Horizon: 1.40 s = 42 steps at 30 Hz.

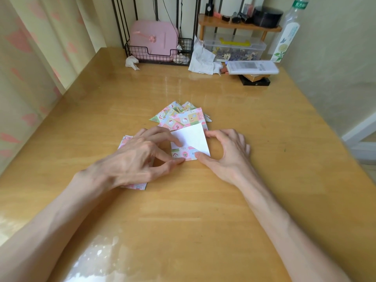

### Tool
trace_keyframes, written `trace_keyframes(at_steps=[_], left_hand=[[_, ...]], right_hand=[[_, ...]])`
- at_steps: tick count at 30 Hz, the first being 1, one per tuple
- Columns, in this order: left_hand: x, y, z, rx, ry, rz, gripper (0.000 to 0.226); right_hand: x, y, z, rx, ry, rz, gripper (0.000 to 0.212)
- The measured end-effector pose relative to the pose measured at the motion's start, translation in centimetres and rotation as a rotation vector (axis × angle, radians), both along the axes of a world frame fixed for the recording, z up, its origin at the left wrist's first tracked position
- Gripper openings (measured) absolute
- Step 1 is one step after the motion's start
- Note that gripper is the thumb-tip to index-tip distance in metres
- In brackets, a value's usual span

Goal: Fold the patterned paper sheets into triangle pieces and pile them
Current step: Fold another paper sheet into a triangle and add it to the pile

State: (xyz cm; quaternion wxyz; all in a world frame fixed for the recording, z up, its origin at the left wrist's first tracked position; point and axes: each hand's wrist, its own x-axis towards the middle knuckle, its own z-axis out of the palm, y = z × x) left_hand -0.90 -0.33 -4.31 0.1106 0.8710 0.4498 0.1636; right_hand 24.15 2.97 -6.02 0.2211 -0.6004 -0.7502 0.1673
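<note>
— What is seen on the wooden surface (203,210)?
— A curtain (30,58) is seen along its left side and a wire rack (158,54) at its far edge. Unfolded sheets (124,141) are partly covered by the left grip (134,159). A pile of folded pieces (179,117) lies just beyond.
— And the half-folded sheet (193,139)?
— It is kept flat between both grips, white side up. Its left edge is pinched by the left grip's curled thumb and forefinger, its right edge by the right grip (227,153).
</note>
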Motion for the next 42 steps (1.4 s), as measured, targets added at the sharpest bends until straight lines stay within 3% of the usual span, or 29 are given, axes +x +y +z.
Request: trace_keyframes(at_steps=[5,9,16,21,25,28,34,39,42], left_hand=[[0.3,0.0,-0.2,0.074,-0.060,0.016,0.024],[0.9,0.0,-0.2,0.178,-0.072,0.024,0.023],[1.8,-0.3,-0.1,0.463,-0.041,0.015,0.012],[1.3,-0.6,-0.1,0.388,-0.128,0.082,0.018],[1.2,-0.5,-0.2,0.265,-0.236,0.114,0.021],[1.6,-0.4,-0.3,0.220,-0.185,0.092,0.030],[1.8,-0.6,-0.4,-0.032,-0.140,0.023,0.043],[2.1,-0.3,-1.1,0.016,-0.145,0.028,0.029],[2.2,-0.3,-1.4,0.016,-0.185,0.086,0.028]], right_hand=[[-0.2,-0.2,0.3,0.108,0.220,-0.016,0.009],[-0.5,-0.7,1.2,-0.046,0.550,0.026,0.006],[-0.4,-1.7,2.6,-0.274,0.758,0.118,0.059],[1.7,-1.4,3.6,-0.311,0.610,0.398,0.054],[2.8,-0.8,2.8,0.007,0.358,0.388,0.028],[2.9,-0.7,2.4,0.182,0.200,0.391,0.013],[3.2,-0.7,2.5,-0.038,0.244,0.496,0.005],[2.8,-0.7,1.9,-0.083,0.229,0.453,0.024],[2.4,-0.6,1.6,-0.077,0.300,0.391,0.025]])
